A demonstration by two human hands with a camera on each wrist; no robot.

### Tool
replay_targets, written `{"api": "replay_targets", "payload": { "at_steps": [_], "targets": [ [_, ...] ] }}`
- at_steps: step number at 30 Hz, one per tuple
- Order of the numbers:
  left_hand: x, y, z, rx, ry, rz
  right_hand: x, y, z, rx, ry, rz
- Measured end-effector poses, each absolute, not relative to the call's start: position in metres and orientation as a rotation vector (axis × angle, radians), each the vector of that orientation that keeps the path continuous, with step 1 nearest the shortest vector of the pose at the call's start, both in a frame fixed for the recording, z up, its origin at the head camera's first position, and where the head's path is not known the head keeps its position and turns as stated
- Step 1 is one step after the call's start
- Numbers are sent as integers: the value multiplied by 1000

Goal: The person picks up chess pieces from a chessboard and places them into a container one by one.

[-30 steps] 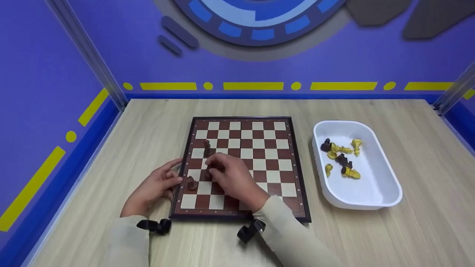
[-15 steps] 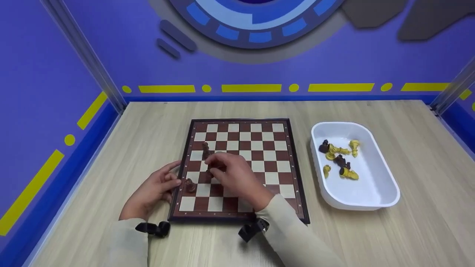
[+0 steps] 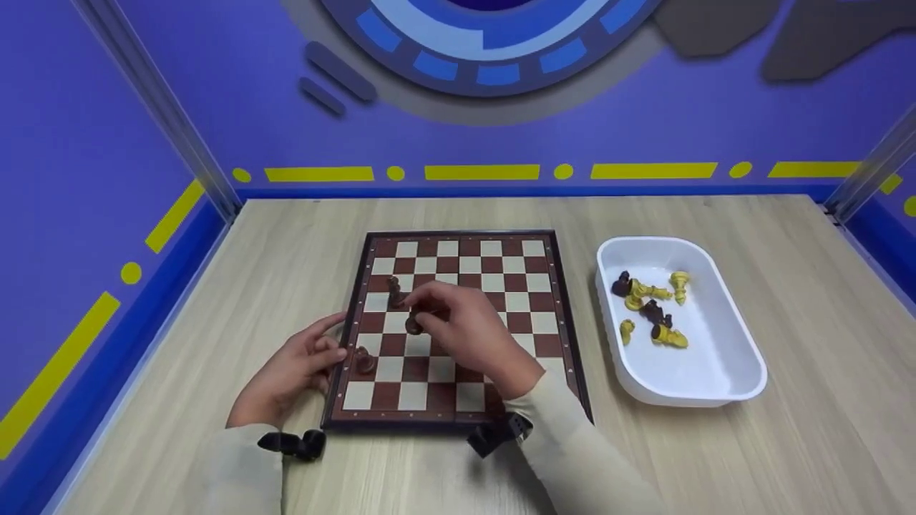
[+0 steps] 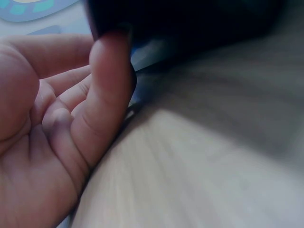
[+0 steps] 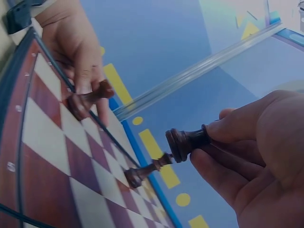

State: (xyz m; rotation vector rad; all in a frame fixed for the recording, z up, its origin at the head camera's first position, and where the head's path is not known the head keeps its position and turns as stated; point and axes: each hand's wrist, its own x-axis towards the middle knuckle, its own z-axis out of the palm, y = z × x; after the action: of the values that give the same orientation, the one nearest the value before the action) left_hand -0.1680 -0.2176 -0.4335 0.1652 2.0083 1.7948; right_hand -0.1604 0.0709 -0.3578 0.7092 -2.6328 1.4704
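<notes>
In the head view, my right hand [image 3: 469, 329] pinches a dark brown chess piece [image 3: 413, 324] between thumb and fingers above the chessboard [image 3: 528, 365]. The right wrist view shows its wide base tipped outward; the fingers cover its top. My left hand [image 3: 290, 372] touches the board's left edge with thumb and fingertips. The left wrist view has its lower fingers [image 4: 102, 99] bent against the dark side of the board. A short brown piece [image 3: 364, 360] stands near that edge. Farther back, a taller brown piece [image 3: 394, 292] stands on the board.
To the board's right is a white plastic tray [image 3: 705, 372]. Several yellow and dark brown pieces lie in it, among them a yellow piece [image 3: 679, 286]. Blue walls [image 3: 458, 136] border the wooden table [image 3: 286, 229] at the back and sides.
My right hand has lifted the dark brown chess piece off its place on the board and shifted slightly right. The left hand keeps its place at the board's edge.
</notes>
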Motion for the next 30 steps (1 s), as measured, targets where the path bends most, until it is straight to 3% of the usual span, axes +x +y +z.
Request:
{"api": "replay_targets", "payload": {
  "at_steps": [30],
  "targets": [
    [-168, -216, -433, 156, 2014, 1794, -169, 135, -320, 518, -2486, 1530]
  ]
}}
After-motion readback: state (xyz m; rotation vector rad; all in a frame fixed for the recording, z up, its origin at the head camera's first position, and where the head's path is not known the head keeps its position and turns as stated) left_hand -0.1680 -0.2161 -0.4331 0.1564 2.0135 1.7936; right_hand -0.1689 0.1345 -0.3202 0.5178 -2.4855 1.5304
